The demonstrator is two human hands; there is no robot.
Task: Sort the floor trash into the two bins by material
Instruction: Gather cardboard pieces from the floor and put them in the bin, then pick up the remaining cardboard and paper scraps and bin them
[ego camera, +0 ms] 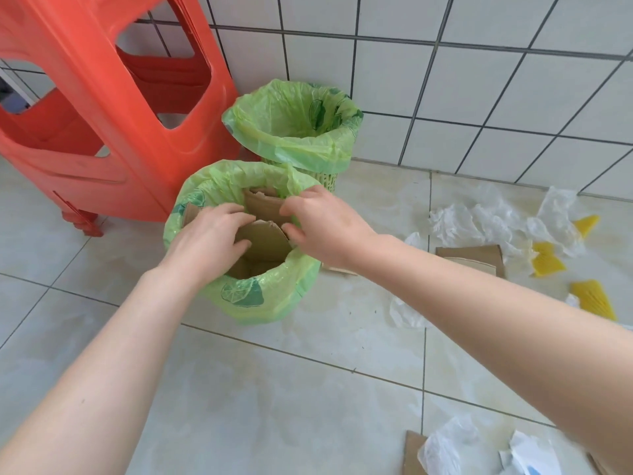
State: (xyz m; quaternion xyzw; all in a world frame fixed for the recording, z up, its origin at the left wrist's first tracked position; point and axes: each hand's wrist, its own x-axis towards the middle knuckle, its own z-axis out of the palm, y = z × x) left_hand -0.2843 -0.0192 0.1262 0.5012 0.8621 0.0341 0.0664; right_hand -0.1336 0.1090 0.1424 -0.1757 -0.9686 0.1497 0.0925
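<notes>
Two bins lined with green bags stand by the wall. The near bin (pixel 260 296) holds brown cardboard pieces (pixel 265 240) standing upright inside it. My left hand (pixel 209 234) lies over the bin's mouth with fingers curled on a cardboard piece. My right hand (pixel 322 221) pinches the edge of the cardboard at the bin's right rim. The far bin (pixel 294 145) looks empty. On the floor to the right lie clear plastic bags (pixel 486 221), yellow foam pieces (pixel 548 260) and more cardboard (pixel 476 257).
A red plastic stool (pixel 102 108) stands left of the bins. White tiled wall (pixel 479 80) runs behind. More plastic bags (pixel 452 443) and cardboard (pixel 412 450) lie at the bottom right. Another plastic bag (pixel 404 313) lies under my right forearm.
</notes>
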